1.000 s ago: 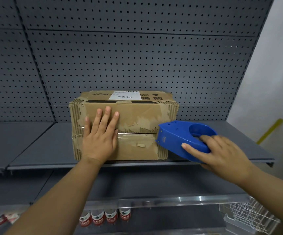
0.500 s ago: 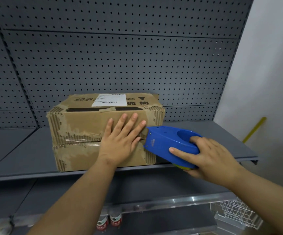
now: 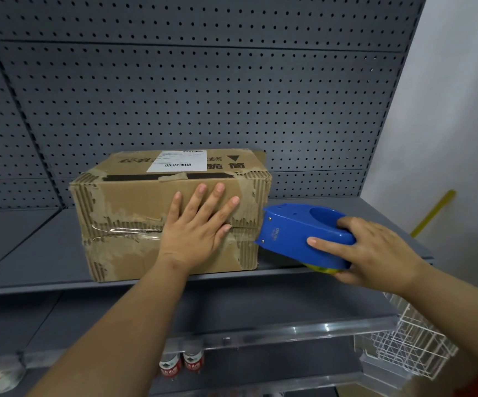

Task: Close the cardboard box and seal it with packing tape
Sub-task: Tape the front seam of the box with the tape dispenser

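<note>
The cardboard box (image 3: 123,202) lies closed on the grey shelf (image 3: 31,253), its flap face turned toward the camera and a white shipping label (image 3: 179,161) on top. The left hand (image 3: 194,233) presses flat against that face, fingers straight and spread, holding nothing, with the palm across the seam between the two flaps. A second ago it lay over the left part of the face. Now it sits right of centre, and a stretch of shiny clear tape (image 3: 134,232) shows along the seam to its left. The right hand (image 3: 375,253) grips the blue tape dispenser (image 3: 295,236), its fingers curled round the rear of the housing and the thumb along the near side. A sliver of the yellowish tape roll (image 3: 325,270) shows beneath. The dispenser's nose meets the box's right edge at seam height. Half a second ago the nose overlapped the front face and nearly touched the left fingertips; now a strip of cardboard separates them. Behind stands the grey pegboard (image 3: 203,96); below, small bottles (image 3: 180,362) and a white wire basket (image 3: 409,339) sit on the lower level.
</note>
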The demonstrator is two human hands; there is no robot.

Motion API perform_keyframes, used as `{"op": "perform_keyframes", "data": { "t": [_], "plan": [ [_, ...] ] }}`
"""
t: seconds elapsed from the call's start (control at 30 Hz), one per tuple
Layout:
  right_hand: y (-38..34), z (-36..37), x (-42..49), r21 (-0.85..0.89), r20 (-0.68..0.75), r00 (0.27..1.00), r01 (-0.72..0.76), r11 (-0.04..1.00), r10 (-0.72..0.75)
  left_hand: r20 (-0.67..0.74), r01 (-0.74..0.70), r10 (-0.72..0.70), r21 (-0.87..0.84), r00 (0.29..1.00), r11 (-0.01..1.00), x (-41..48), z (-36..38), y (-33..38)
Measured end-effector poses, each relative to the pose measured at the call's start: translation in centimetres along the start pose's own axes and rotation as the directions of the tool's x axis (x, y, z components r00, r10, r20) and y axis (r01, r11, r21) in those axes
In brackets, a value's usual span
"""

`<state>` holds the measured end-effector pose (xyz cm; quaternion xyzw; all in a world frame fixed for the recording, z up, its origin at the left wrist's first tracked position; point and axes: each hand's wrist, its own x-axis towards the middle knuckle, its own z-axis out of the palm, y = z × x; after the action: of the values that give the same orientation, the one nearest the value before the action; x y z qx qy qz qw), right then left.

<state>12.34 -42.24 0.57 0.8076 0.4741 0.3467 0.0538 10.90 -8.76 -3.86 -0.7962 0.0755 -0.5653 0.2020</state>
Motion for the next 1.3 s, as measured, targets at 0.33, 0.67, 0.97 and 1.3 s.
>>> {"op": "perform_keyframes", "data": {
  "t": [0.33, 0.67, 0.97, 1.3],
  "plan": [
    [2.1, -0.2, -1.9, 0.016, 0.014, 1.0, -0.021, 1.0, 0.021, -0.003, -0.029, 0.029, 0.043, 1.0, 0.999, 0.1, 0.0, 0.0],
    [4.2, -0.7, -3.4, 0.028, 0.082, 0.997, -0.006, 1.0, 0.004, -0.022, -0.037, 0.039, 0.071, 0.999, 0.997, 0.2, -0.1, 0.4],
    [3.1, -0.2, -0.8, -0.015, 0.206, 0.974, -0.093, 0.996, 0.094, -0.026, -0.042, 0.044, 0.062, 0.999, 0.997, 0.1, 0.2, 0.5],
    [4.7, -2.8, -0.3, 0.006, 0.161, 0.986, 0.04, 0.999, -0.041, -0.021, -0.03, 0.031, 0.064, 0.999, 0.998, 0.1, 0.4, 0.3]
  ]
}}
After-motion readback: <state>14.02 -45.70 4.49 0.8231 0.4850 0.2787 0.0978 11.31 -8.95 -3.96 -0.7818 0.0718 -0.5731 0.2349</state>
